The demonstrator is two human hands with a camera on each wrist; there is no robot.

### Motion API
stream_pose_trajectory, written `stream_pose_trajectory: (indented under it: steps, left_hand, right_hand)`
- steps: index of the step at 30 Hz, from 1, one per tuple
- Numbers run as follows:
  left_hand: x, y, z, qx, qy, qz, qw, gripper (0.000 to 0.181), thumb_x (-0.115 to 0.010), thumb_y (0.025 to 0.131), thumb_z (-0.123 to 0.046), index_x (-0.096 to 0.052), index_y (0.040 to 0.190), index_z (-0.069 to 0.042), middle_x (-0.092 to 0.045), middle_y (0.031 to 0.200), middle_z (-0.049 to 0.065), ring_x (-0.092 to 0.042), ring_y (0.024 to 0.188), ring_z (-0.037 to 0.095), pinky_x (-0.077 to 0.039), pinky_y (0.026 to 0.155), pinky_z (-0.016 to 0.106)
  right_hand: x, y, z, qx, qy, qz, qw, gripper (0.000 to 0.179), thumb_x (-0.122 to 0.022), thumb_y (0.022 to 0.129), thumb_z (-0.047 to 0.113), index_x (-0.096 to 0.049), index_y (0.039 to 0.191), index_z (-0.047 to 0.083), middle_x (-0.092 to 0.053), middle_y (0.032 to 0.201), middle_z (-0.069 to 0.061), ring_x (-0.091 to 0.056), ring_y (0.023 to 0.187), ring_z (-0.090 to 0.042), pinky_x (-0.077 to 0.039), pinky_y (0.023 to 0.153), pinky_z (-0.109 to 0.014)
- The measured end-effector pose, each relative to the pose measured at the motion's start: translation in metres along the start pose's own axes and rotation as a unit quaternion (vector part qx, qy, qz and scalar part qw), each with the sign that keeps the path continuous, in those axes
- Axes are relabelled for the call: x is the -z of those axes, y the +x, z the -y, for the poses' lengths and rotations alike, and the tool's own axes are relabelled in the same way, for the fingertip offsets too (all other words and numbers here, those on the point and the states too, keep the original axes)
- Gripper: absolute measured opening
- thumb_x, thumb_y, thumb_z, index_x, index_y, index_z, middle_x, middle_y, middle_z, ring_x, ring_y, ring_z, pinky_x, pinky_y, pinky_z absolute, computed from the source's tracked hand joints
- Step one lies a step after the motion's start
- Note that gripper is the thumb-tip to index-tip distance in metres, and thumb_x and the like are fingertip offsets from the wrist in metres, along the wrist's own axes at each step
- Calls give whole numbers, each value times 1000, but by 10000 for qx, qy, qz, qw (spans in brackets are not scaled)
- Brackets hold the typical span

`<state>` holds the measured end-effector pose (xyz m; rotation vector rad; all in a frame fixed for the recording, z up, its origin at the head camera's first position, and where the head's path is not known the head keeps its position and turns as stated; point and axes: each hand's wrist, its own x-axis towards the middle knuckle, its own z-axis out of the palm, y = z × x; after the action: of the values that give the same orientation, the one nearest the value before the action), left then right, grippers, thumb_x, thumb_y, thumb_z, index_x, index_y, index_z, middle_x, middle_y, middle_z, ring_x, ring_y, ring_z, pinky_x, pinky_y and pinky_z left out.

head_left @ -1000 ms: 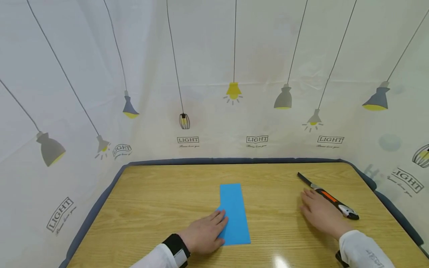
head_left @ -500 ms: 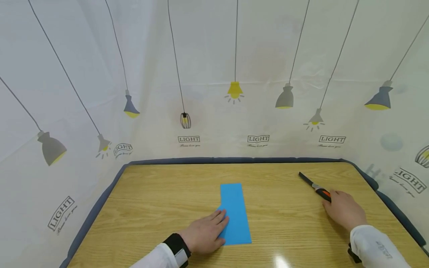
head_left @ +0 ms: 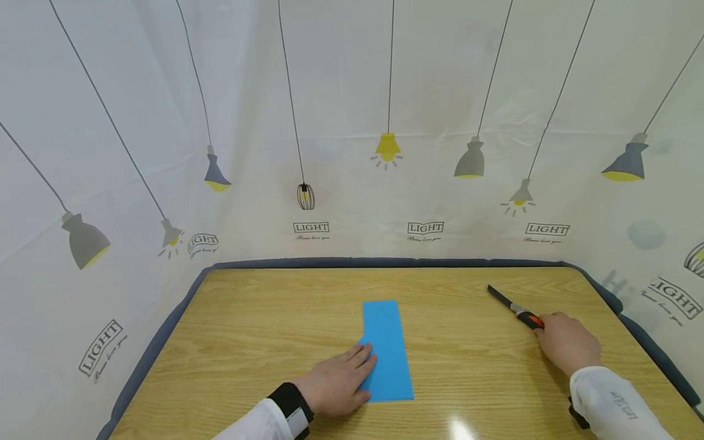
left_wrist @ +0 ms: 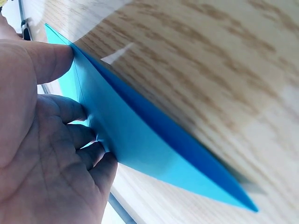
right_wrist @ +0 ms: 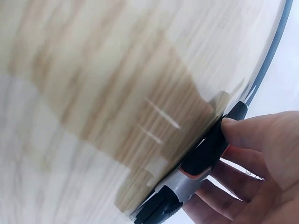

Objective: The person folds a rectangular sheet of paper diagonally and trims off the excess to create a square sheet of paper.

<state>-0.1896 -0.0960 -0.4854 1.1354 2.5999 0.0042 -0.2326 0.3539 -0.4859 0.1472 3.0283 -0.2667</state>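
A sheet of blue paper (head_left: 387, 351), folded over, lies in the middle of the wooden table. My left hand (head_left: 338, 379) rests on its left side, fingers extended across the paper. In the left wrist view the layers of the blue paper (left_wrist: 145, 140) gape along one side, and the fingertips touch the fold. On the right, my right hand (head_left: 566, 342) grips the handle of a utility knife (head_left: 528, 316), black with orange and silver parts. Its dark blade points away toward the back left. The right wrist view has the thumb and fingers on either side of the utility knife (right_wrist: 205, 151).
The wooden table (head_left: 264, 311) has a dark padded border (head_left: 357, 263) along its back and sides. Behind it hangs a pale curtain (head_left: 352, 91) printed with lamps. A black strap (head_left: 291, 406) circles the left wrist.
My right hand has shifted right from beside the utility knife to its handle and taken hold of it. The knife's tip has moved very slightly left. My left hand has stayed on the paper.
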Motion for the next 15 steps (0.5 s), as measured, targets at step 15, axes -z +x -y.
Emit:
stream_pose_trajectory:
  steps: [15]
  left_hand:
    - [-1,1,0,4,-36,16,10000,63,-41,95,-45,-23,146,-12,-14,152,6,-11,139,20,-21,109,33]
  right_hand:
    - [-10,-10,31,583,223,-12,9980,38,-69,80,27,-64,107,2,-60,95,-15,-58,75,-25,-46,59,-43]
